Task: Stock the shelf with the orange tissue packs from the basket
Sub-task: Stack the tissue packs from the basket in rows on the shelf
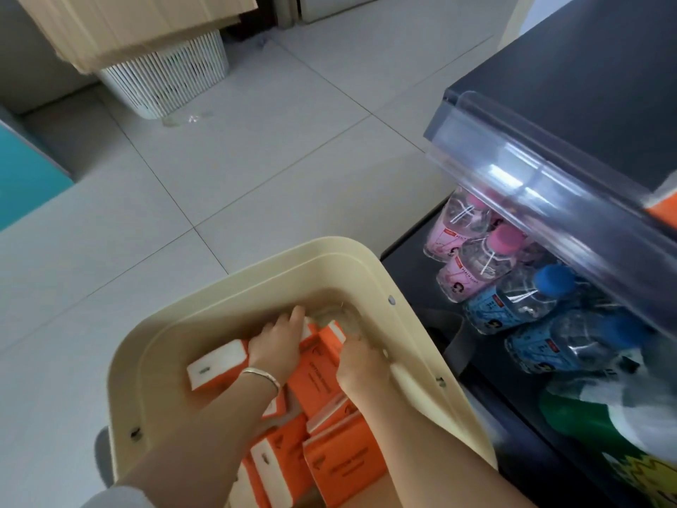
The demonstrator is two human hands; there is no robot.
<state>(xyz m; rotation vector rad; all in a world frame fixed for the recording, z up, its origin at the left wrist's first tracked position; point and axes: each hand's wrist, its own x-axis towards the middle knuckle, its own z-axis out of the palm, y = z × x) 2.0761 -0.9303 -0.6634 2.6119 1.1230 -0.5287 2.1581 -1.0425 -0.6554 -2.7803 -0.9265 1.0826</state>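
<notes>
In the cream basket (pixel 252 267), the left hand (pixel 279 344) curls its fingers over the far end of an orange tissue pack (pixel 319 357). The right hand (pixel 361 365) grips the pack's right edge with bent fingers

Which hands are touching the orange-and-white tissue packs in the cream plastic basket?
Touching, both. The head view shows the left hand curled over an orange-and-white tissue pack and the right hand gripping its other side.
</notes>
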